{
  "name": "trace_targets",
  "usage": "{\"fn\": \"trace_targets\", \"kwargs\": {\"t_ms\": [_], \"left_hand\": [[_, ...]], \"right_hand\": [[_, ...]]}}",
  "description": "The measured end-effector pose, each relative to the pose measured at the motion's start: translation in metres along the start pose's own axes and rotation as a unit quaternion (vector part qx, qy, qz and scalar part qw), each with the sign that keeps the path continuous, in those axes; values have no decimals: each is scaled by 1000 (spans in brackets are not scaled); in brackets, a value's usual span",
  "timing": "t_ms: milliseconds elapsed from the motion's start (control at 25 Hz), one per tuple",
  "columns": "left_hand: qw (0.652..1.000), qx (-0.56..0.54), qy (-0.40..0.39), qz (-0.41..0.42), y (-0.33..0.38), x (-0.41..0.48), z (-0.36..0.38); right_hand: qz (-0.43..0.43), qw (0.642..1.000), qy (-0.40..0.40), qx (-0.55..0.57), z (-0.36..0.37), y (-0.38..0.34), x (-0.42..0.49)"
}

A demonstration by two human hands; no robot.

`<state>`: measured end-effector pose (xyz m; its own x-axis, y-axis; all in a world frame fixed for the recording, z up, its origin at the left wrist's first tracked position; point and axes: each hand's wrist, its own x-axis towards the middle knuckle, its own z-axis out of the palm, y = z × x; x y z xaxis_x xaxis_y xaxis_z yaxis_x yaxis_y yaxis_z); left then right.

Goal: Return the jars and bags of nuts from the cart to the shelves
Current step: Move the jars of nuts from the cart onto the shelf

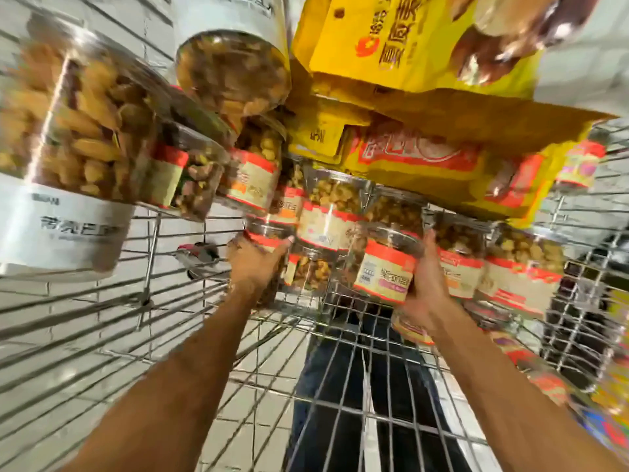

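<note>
Two jars are being gripped inside the wire cart (355, 338): the left hand (253, 267) is curling round the left jar (269, 237), the right hand (427, 284) round the right jar (386, 272). Both long axes are pointing away from the person; the lid ends are blurred.

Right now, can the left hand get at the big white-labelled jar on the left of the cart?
Probably not at once: the left hand grips a red-labelled jar. The white-labelled jar lies on top, nothing covering it, so a freed hand likely could.
</note>
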<state>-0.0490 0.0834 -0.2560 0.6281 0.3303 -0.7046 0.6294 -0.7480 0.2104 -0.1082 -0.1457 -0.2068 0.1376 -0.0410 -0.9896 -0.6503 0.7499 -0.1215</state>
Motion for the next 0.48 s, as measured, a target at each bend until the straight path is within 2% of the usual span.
{"fn": "trace_targets", "kwargs": {"t_ms": [80,240,480], "left_hand": [[999,32,25,0,2,10,7],[989,94,102,42,-3,15,23],[982,146,104,56,-5,23,25]], "right_hand": [[-9,1000,23,-2,-3,1,6],[1,1000,8,14,-3,0,11],[13,999,-33,10,1,-7,15]]}}
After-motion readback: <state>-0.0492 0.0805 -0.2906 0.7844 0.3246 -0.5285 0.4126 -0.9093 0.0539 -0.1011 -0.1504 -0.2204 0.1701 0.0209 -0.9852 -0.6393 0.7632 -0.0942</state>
